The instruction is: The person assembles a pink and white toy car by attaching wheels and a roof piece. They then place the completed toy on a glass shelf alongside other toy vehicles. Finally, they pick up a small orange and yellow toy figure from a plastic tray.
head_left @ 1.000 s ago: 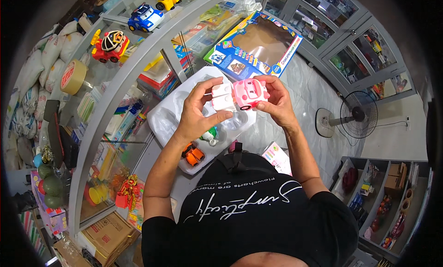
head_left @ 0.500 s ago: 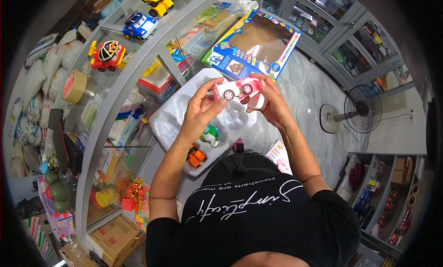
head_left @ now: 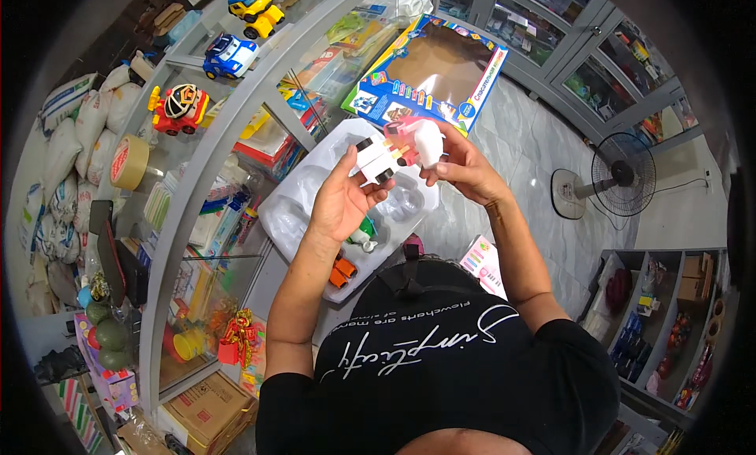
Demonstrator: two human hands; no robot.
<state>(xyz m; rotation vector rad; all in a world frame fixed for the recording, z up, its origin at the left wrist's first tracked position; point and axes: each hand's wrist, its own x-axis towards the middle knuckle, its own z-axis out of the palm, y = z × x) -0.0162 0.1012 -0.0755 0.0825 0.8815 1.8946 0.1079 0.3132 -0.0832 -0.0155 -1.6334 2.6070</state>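
Note:
Between my two hands is a pink and white toy car (head_left: 375, 161) with black wheels, its body bent open at a joint. My left hand (head_left: 340, 201) is closed round the white wheeled end, thumb at one side and fingers below. My right hand (head_left: 471, 170) grips the pink end with its rounded white piece. Beneath them lies a white moulded plastic tray (head_left: 293, 211) with hollows. A green toy (head_left: 365, 233) and an orange toy vehicle (head_left: 341, 272) sit in it, partly hidden by my left arm.
A blue windowed toy box (head_left: 441, 61) lies beyond the tray. On the glass counter at left stand a red toy truck (head_left: 179, 109), a blue-white toy car (head_left: 231, 56), a yellow toy vehicle (head_left: 256, 14) and a tape roll (head_left: 128, 162). A fan (head_left: 622, 175) stands at right.
The toy car has been turned over in my hands and its two halves now spread wider apart. Its white end has tilted down to the left, with my left hand slightly lower.

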